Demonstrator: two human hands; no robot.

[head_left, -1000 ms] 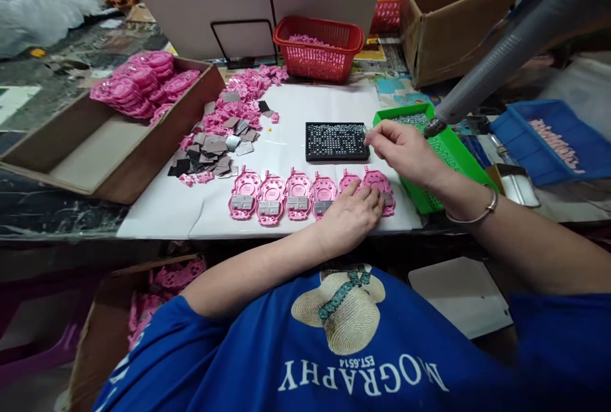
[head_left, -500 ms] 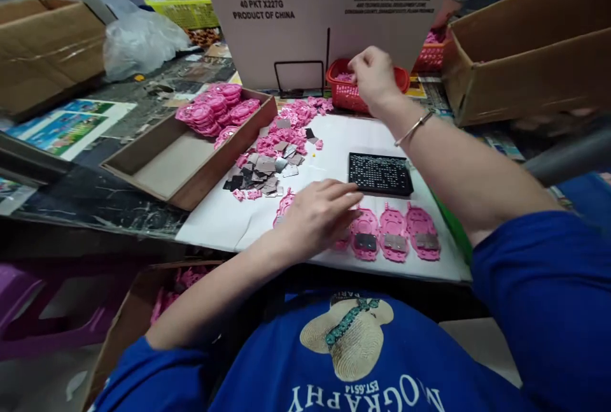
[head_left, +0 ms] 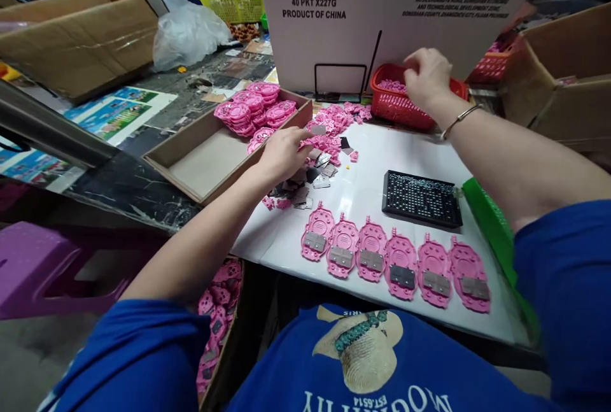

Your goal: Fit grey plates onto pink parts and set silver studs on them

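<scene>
My left hand (head_left: pixel 286 154) is over the heap of small pink plastic parts (head_left: pixel 334 120) and the thin grey and black plates (head_left: pixel 301 195). Its fingers are bent and a little apart, with nothing visible between them. At the red basket (head_left: pixel 398 106), which holds small pink pieces (head_left: pixel 392 86), my right hand (head_left: pixel 428 78) is above the rim with fingers curled together; whatever they hold is hidden. Several pink toy-phone-shaped shells (head_left: pixel 371 248) lie in a row along the near edge of the white board (head_left: pixel 363 186), each with a grey or dark plate on it.
A black tray of small metal screws (head_left: pixel 422 198) is on the board. To the left, a shallow box (head_left: pixel 191 163) holds stacked pink shells (head_left: pixel 248 106). A green tray (head_left: pixel 496 227) borders the right side. A large white carton (head_left: pixel 353 36) stands behind. Below, a carton holds pink assemblies (head_left: pixel 219 316).
My left hand has moved from above the row of shells up and left to the heap, uncovering the row. My right hand stays at the red basket. The view has shifted left.
</scene>
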